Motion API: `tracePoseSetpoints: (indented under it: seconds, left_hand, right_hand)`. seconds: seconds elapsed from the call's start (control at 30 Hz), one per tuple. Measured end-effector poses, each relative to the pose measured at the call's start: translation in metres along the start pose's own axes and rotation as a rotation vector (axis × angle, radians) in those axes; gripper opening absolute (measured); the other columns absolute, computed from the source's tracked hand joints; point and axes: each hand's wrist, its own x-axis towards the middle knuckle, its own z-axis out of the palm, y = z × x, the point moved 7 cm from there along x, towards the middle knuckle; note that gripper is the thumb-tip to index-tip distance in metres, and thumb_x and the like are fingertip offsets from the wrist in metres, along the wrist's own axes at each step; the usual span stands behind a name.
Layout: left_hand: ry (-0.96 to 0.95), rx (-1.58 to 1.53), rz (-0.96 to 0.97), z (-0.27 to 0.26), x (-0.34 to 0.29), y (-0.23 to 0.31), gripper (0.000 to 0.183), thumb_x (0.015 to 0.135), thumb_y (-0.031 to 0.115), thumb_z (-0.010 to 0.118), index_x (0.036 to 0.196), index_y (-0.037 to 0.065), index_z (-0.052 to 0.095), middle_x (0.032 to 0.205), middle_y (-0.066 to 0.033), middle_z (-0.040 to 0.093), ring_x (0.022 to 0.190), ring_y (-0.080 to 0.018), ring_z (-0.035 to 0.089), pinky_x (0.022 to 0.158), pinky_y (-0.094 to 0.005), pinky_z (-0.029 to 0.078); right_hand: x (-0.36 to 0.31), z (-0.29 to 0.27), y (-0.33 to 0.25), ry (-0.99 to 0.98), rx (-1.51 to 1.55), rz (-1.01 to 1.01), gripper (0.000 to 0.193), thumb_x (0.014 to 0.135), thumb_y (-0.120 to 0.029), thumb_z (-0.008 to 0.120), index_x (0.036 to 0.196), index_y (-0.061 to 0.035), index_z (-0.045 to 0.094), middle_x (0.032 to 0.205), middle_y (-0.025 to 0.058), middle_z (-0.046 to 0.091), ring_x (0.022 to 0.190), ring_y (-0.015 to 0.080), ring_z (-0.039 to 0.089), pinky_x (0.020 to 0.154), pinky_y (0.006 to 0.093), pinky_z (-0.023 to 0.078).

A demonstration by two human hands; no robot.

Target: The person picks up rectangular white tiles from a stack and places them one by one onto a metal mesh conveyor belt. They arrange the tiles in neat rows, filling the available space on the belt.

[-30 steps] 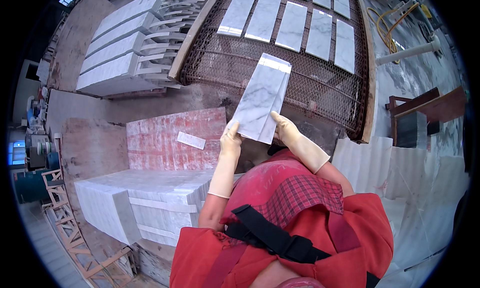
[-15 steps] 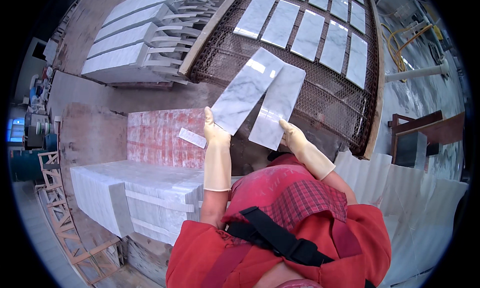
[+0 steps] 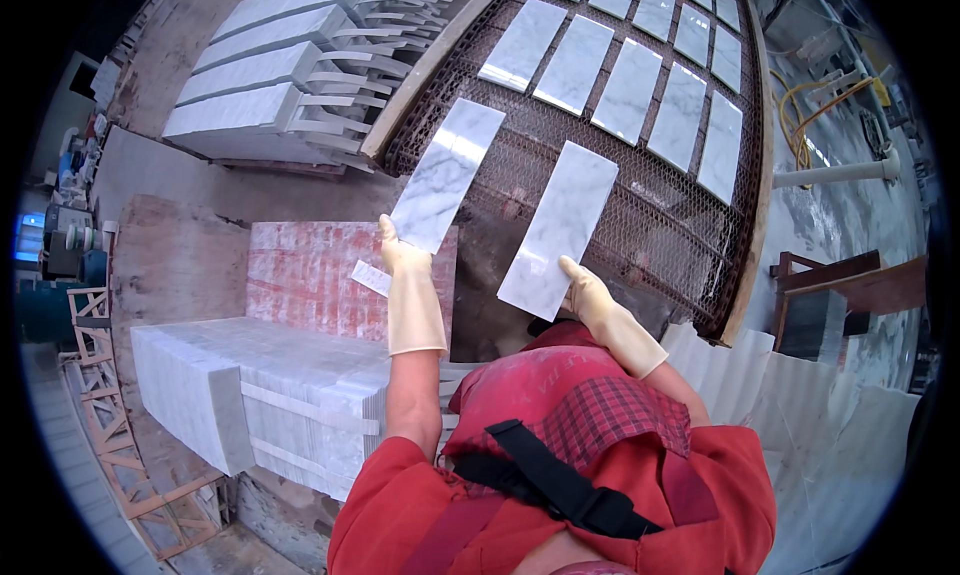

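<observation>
My left hand (image 3: 405, 265), in a pale rubber glove, grips the near end of a white grey-veined marble tile (image 3: 447, 173) held out over the edge of the wire-mesh conveyor (image 3: 660, 220). In my right hand (image 3: 588, 293), also gloved, is a second marble tile (image 3: 560, 227) of the same kind, held by its lower corner above the mesh. The two tiles are apart, side by side. Further along the mesh lie several more marble tiles (image 3: 628, 87) in a row.
A stack of marble tiles (image 3: 250, 385) on a pallet is at my lower left, with a red-patterned slab (image 3: 310, 280) behind it. More stacked white slabs (image 3: 270, 75) stand at the upper left. A yellow hose (image 3: 815, 110) and a white pipe (image 3: 840, 173) are to the right.
The two tiles, held together as one stack a second ago, have been drawn apart: the left hand carried one to the left, the right hand keeps the other.
</observation>
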Motion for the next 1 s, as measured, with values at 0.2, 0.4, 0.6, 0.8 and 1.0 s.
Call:
tracePoseSetpoints:
  seconds: [0.2, 0.4, 0.6, 0.8, 1.0]
  left_hand:
    - [0.063, 0.004, 0.005, -0.016, 0.017, -0.010, 0.066, 0.109, 0.050, 0.056, 0.152, 0.001, 0.054, 0.156, -0.0171, 0.057, 0.142, -0.0399, 0.054, 0.119, -0.0601, 0.043]
    - [0.099, 0.026, -0.008, -0.017, 0.018, -0.007, 0.064, 0.110, 0.046, 0.056, 0.154, 0.000, 0.050, 0.158, -0.0155, 0.055, 0.142, -0.0392, 0.054, 0.119, -0.0601, 0.044]
    - [0.000, 0.080, -0.049, -0.034, 0.032, 0.005, 0.066, 0.111, 0.046, 0.051, 0.158, 0.000, 0.045, 0.164, -0.0177, 0.047, 0.149, -0.0380, 0.047, 0.124, -0.0576, 0.037]
    - [-0.024, 0.112, -0.075, -0.021, 0.015, 0.001, 0.067, 0.111, 0.048, 0.050, 0.159, 0.002, 0.044, 0.165, -0.0183, 0.046, 0.150, -0.0365, 0.046, 0.125, -0.0571, 0.036]
    - [-0.051, 0.170, -0.135, -0.027, 0.004, 0.001, 0.066, 0.110, 0.050, 0.052, 0.157, 0.004, 0.047, 0.162, -0.0155, 0.050, 0.148, -0.0353, 0.048, 0.122, -0.0576, 0.040]
  right_hand:
    - [0.001, 0.001, -0.004, 0.033, 0.020, 0.015, 0.060, 0.111, -0.046, 0.053, 0.155, -0.0058, 0.050, 0.150, 0.0100, 0.064, 0.136, 0.0266, 0.063, 0.117, 0.0458, 0.047]
    - [0.006, -0.001, 0.000, 0.091, 0.092, 0.054, 0.063, 0.109, -0.044, 0.057, 0.158, -0.0059, 0.045, 0.153, 0.0106, 0.061, 0.138, 0.0277, 0.061, 0.118, 0.0477, 0.046]
    - [0.002, 0.009, -0.010, 0.103, 0.046, 0.037, 0.069, 0.108, -0.046, 0.059, 0.161, -0.0064, 0.041, 0.157, 0.0099, 0.057, 0.141, 0.0273, 0.058, 0.120, 0.0480, 0.044]
    - [-0.003, 0.010, -0.012, 0.114, 0.011, 0.017, 0.071, 0.108, -0.048, 0.058, 0.162, -0.0058, 0.039, 0.160, 0.0096, 0.054, 0.144, 0.0268, 0.056, 0.122, 0.0477, 0.042]
    - [0.001, 0.004, -0.009, 0.134, 0.065, -0.026, 0.061, 0.111, -0.045, 0.053, 0.156, -0.0040, 0.047, 0.149, 0.0115, 0.064, 0.133, 0.0261, 0.065, 0.113, 0.0459, 0.051]
